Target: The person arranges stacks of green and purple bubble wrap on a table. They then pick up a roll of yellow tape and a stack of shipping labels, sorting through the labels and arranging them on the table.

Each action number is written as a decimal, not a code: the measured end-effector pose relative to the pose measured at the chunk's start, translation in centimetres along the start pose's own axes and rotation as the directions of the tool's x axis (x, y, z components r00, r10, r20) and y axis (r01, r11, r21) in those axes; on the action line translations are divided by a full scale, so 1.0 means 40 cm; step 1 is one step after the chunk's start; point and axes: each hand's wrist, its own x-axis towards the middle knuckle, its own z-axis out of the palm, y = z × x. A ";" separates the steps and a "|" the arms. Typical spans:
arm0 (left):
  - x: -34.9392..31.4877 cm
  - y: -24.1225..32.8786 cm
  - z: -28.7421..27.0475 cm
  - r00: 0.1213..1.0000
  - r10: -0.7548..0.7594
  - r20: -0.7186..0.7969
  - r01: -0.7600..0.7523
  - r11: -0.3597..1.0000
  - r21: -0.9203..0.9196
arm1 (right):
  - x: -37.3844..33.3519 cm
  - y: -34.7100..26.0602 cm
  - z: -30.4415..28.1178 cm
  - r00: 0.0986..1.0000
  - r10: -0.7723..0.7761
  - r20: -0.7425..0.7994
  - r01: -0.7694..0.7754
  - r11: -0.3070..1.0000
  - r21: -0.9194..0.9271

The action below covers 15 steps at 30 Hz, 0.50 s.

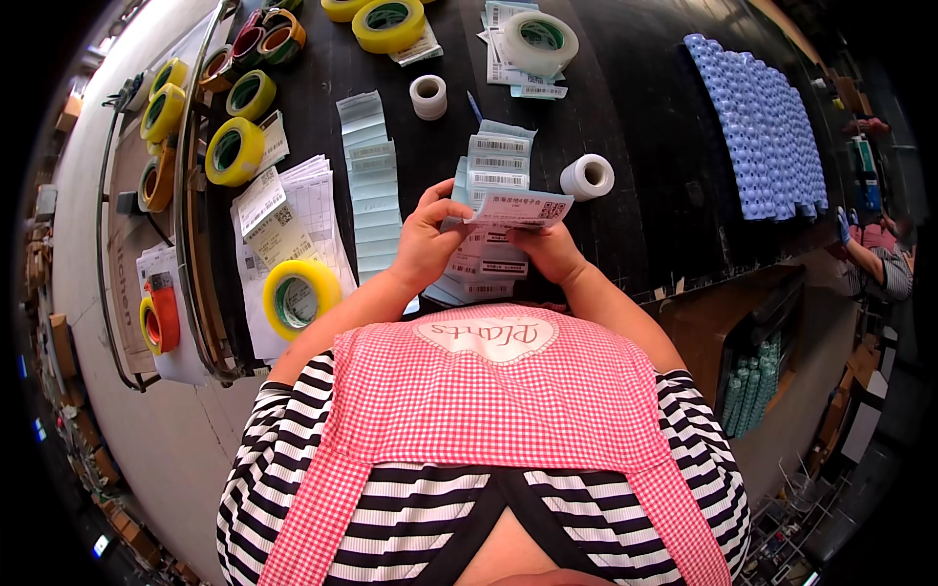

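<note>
Both of my hands are at the near edge of the dark table, on a folded strip of printed barcode labels [518,210]. My left hand [430,234] pinches the strip's left edge between thumb and fingers. At its lower right side, my right hand [550,252] grips it, with fingers partly hidden underneath. More label segments run away from me beyond the hands and hang down between them. Left of my left hand lies a creased pale-blue strip [374,210]. A small white roll [575,180] stands just beyond my right hand.
To the left, a yellow tape roll [325,293] rests on printed papers [256,283] beside a metal rail [192,244]. Another white roll [430,111] and a clear tape roll [513,44] sit farther back. Blue rolls [757,127] are massed at right. A co-worker's striped sleeve [894,271] shows far right.
</note>
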 end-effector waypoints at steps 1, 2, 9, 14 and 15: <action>0.001 0.003 0.000 1.000 -0.002 0.005 0.002 1.000 -0.012 | 0.001 0.001 0.000 1.000 -0.003 -0.008 0.003 1.000 0.014; 0.002 0.006 0.000 1.000 -0.004 0.009 0.004 1.000 -0.024 | 0.001 0.001 -0.001 1.000 -0.010 0.013 0.009 0.999 0.042; 0.007 0.037 -0.008 0.996 0.059 0.065 -0.059 0.998 0.006 | 0.005 -0.006 -0.014 0.995 0.008 0.098 -0.032 0.970 0.240; 0.017 0.099 -0.017 0.978 -0.092 0.189 0.094 0.996 0.000 | 0.000 -0.036 -0.026 0.980 0.051 0.190 -0.119 0.924 0.363; 0.018 0.102 -0.011 0.978 -0.084 0.191 0.091 0.995 -0.031 | -0.002 -0.040 -0.028 0.980 0.060 0.187 -0.127 0.920 0.372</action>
